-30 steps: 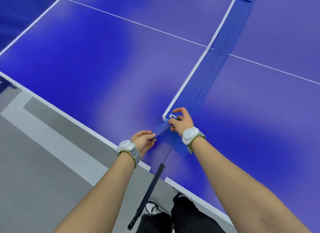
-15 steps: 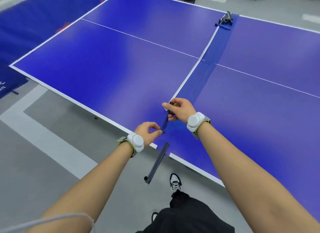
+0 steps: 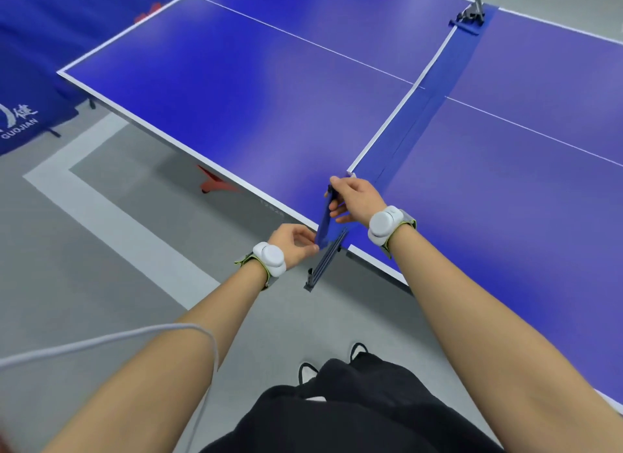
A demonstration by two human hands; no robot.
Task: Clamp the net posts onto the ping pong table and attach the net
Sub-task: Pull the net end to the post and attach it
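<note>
A blue net [image 3: 435, 91] with a white top band lies slack across the middle of the blue ping pong table [image 3: 236, 81]. Its far end meets a dark net post [image 3: 470, 14] clamped at the far edge. My right hand [image 3: 354, 198] pinches the top of the net's near end sleeve [image 3: 324, 221] above the near table edge. My left hand [image 3: 295, 243] pinches the bottom of that sleeve. A dark near net post [image 3: 325, 262] sticks out from the near edge just below my hands.
Grey floor with a wide white stripe [image 3: 111, 223] lies left of the table. A blue barrier with white lettering [image 3: 23, 115] stands at the far left. A red table foot [image 3: 212, 179] shows under the table. A grey cable [image 3: 135, 338] crosses my left forearm.
My view has pulled back and up. Both hands have raised the net's end sleeve from lying flat to nearly upright above the near post.
</note>
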